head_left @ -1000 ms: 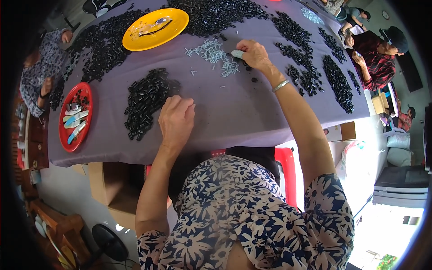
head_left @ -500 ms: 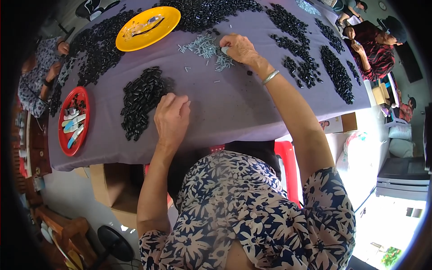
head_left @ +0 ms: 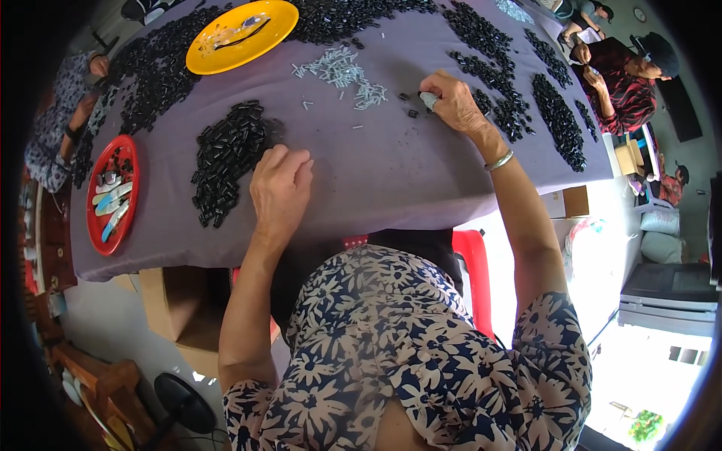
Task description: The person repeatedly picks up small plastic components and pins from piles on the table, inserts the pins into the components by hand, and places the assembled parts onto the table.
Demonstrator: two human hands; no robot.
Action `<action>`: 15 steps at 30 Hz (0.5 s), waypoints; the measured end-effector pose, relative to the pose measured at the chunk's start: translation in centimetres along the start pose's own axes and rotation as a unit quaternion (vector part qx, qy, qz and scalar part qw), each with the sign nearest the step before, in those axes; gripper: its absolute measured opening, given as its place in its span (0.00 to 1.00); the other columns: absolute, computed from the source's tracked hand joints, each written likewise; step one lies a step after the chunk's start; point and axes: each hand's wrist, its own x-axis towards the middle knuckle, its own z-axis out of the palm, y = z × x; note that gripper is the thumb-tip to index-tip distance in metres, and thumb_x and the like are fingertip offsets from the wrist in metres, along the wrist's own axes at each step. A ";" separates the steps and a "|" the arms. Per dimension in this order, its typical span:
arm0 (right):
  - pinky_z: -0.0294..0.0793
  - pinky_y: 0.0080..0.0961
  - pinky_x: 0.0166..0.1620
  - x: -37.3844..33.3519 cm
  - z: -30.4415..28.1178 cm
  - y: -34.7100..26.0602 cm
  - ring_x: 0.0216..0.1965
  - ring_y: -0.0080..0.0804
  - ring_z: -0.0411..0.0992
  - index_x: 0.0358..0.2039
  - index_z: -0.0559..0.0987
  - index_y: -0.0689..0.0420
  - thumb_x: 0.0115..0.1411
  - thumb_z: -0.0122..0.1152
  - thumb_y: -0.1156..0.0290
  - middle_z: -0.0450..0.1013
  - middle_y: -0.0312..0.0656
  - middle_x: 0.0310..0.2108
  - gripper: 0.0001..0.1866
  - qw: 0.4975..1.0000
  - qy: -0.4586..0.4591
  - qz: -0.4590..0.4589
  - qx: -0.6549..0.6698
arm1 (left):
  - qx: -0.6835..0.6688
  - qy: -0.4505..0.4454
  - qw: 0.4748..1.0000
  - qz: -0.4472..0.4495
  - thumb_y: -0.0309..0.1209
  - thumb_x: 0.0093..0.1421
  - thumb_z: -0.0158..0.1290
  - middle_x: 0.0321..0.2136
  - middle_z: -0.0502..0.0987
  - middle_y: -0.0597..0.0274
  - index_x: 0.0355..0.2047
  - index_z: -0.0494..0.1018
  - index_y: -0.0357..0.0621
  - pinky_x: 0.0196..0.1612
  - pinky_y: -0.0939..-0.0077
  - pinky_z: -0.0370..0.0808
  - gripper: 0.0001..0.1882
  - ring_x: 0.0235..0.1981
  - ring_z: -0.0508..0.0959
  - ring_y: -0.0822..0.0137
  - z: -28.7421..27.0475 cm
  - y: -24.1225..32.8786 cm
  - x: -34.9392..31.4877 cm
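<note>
My right hand (head_left: 453,103) is over the right middle of the purple cloth, closed on a small pale grey flat piece (head_left: 429,101). Beside its fingertips lie a few loose black pieces (head_left: 413,114). My left hand (head_left: 280,186) rests near the front of the table with its fingers curled in; whatever they hold, if anything, is hidden. Left of it is a heap of short black tubes (head_left: 232,161). Further out, between the two hands, lies a scattered pile of thin pale grey pins (head_left: 338,69).
A yellow plate (head_left: 278,37) stands at the far left and a red tray (head_left: 129,188) with blue-and-white-handled tools at the left edge. More black heaps (head_left: 481,37) cover the far and right parts of the cloth. Other people (head_left: 624,83) sit at both sides.
My right hand has moved right, away from the pale pins, carrying the pale grey piece toward the loose black pieces. My left hand stays curled beside the black heap. The view has shifted slightly.
</note>
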 end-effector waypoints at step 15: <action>0.72 0.22 0.41 1.3 -2.5 1.8 0.33 0.23 0.72 0.37 0.81 0.57 0.56 0.63 0.73 0.77 0.36 0.32 0.08 0.995 -0.032 0.070 0.068 | -0.009 -0.005 1.000 -0.011 0.20 0.48 0.59 0.24 0.69 0.61 0.27 0.74 0.41 0.33 0.67 0.71 0.06 0.29 0.73 0.59 0.0 0.3 0.0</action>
